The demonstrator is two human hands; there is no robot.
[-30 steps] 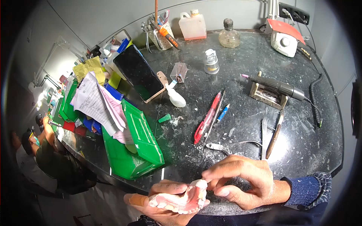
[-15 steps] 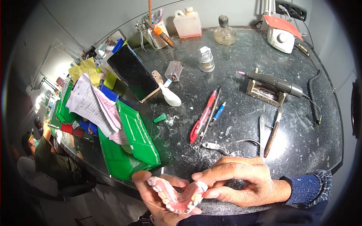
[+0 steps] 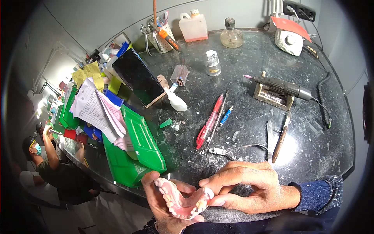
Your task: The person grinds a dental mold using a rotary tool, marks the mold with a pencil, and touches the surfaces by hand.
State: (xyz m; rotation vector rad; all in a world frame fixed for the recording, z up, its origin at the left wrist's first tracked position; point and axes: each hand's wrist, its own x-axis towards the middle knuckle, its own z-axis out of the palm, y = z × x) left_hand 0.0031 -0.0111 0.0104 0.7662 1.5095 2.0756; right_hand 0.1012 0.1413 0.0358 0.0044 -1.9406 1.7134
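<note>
A horseshoe-shaped pink denture point(image 3: 181, 202) with pale teeth and white dust is held up at the near edge of the bench. My left hand point(image 3: 161, 212) cradles it from the left and below, its thumb along the left end. From the right, my right hand point(image 3: 253, 189) has closed its fingertips around the other end. White powder coats the fingers of both hands. Just beyond them lie a metal tool with a bent wire point(image 3: 222, 151), a flat metal strip point(image 3: 269, 142) and a wooden-handled knife point(image 3: 281, 140).
A green bin point(image 3: 146, 148) with papers stands left, beside a propped phone point(image 3: 138, 76). Pens point(image 3: 210, 123) lie mid-bench. A handpiece point(image 3: 284, 87) rests on its stand at right, wired near a control box point(image 3: 289, 41). Another person point(image 3: 54, 163) sits far left.
The denture has tilted slightly in my left hand, its left end now a little further right. My right hand is almost unmoved. The person at far left has shifted, with an arm raised.
</note>
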